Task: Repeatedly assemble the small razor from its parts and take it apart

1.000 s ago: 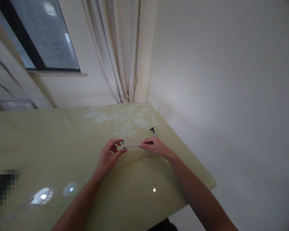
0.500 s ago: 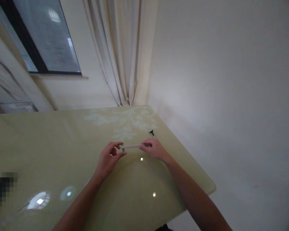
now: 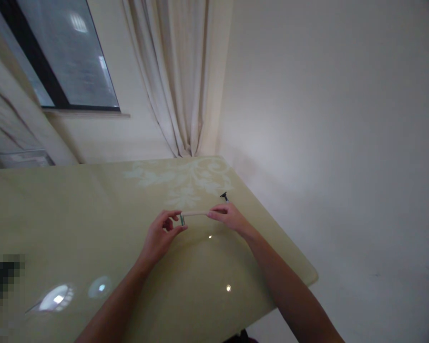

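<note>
Between the thumb and index finger of my left hand (image 3: 167, 231) is a small dark green, narrow piece (image 3: 182, 220), held upright by its two ends. It is too small to make out its kind. My right hand (image 3: 227, 215) grips a thin pale stick (image 3: 196, 213), pointing left, whose tip meets the upper part of the green piece. The right end of the stick is hidden by my fingers. Just beyond my right hand lies a razor (image 3: 224, 196) with a black head; its handle is mostly covered by the hand.
The glossy pale green table (image 3: 75, 209) carries a white floral pattern and light reflections. Its right edge runs along a bare wall (image 3: 325, 143). A curtain (image 3: 180, 85) hangs behind it, and a dark blurred-out shape (image 3: 2, 281) sits at far left.
The tip of the pale stick has shifted from the middle of the green piece up to its top end. My right hand has risen slightly; the left hand is nearly still.
</note>
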Available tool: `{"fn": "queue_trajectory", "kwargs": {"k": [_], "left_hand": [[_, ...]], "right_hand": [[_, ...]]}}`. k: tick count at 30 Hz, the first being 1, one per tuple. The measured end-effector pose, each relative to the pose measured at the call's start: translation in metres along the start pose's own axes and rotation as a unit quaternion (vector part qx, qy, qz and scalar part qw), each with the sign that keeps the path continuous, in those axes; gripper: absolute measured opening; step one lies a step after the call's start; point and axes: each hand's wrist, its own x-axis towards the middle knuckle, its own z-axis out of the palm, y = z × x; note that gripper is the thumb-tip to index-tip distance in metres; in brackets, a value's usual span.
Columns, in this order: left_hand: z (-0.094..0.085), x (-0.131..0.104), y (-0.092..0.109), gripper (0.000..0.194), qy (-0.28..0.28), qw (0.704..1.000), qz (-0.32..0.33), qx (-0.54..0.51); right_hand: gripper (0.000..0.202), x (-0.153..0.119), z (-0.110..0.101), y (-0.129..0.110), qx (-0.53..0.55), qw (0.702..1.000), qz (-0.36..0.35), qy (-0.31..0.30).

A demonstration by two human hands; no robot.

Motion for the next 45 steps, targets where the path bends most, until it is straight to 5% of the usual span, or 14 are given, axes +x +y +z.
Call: {"fn": "queue_trajectory", "kwargs": {"k": [45], "left_hand": [[0.0001, -0.0004, 0.0052, 0.038, 0.006, 0.999, -0.027, -0.018]], "right_hand": [[0.042, -0.0024, -0.0054, -0.0015, 0.000, 1.000, 0.014, -0.011]]}}
